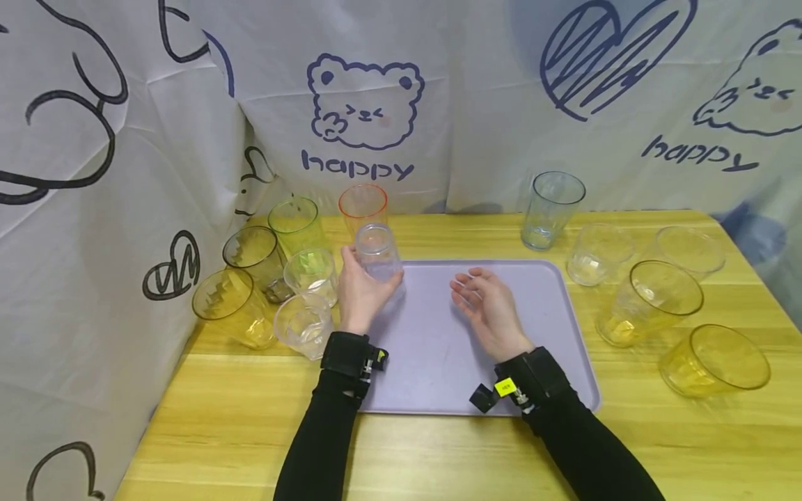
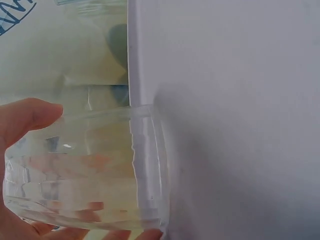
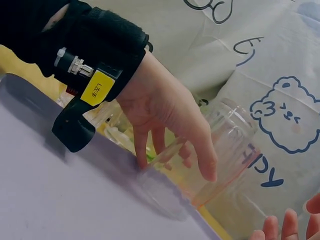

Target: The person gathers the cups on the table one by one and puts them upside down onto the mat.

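My left hand point(image 1: 363, 296) grips a clear tumbler point(image 1: 378, 254) at the far left corner of the pale lilac tray point(image 1: 432, 362). The tumbler is upside down, base up. In the left wrist view, the thumb lies along one side of the tumbler point(image 2: 80, 165) and fingers show through its wall. Its rim is right at the tray's edge in the right wrist view. Over the middle of the tray, my right hand point(image 1: 489, 313) hovers with loosely bent fingers and holds nothing.
Left of the tray stand clear tumblers point(image 1: 305, 323), an amber one point(image 1: 234, 309), a grey one point(image 1: 253, 261) and a green one point(image 1: 297, 226). A red-rimmed tumbler point(image 1: 363, 203) is behind. On the right are blue point(image 1: 548, 212), clear point(image 1: 595, 257) and yellow point(image 1: 714, 365) tumblers.
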### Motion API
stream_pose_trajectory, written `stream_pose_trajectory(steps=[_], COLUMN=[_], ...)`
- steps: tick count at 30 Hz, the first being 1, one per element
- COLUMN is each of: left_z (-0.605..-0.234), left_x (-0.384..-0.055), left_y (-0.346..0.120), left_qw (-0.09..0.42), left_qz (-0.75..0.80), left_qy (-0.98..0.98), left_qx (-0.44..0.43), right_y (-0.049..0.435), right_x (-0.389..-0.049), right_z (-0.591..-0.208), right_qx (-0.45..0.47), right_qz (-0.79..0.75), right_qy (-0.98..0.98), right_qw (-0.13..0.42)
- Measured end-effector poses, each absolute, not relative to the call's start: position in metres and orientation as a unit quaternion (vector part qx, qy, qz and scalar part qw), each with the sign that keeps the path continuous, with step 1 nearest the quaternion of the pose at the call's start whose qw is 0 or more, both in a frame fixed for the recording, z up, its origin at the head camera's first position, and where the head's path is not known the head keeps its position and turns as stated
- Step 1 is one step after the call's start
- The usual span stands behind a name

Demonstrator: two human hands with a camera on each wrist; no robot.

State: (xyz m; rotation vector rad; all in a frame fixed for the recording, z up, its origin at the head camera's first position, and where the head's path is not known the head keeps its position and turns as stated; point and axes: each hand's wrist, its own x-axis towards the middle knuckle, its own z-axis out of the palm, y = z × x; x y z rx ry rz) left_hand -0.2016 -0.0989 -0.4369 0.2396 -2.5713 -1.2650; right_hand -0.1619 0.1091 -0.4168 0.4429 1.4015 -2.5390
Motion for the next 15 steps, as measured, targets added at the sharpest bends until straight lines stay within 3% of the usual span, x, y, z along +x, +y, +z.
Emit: stream_pose_trajectory(steps=[15], left_z=[-0.435], left_x=[-0.1972], left_y=[-0.0971], left_qw=[0.12], left_qz=[-0.419], left_qy=[-0.894], left_qx=[0.1], right_y=[0.1027], right_x=[-0.1568], right_z=[-0.4225], right_qx=[0.126], right_qz=[-0.826], right_qy=[0.542], right_qw=[0.094])
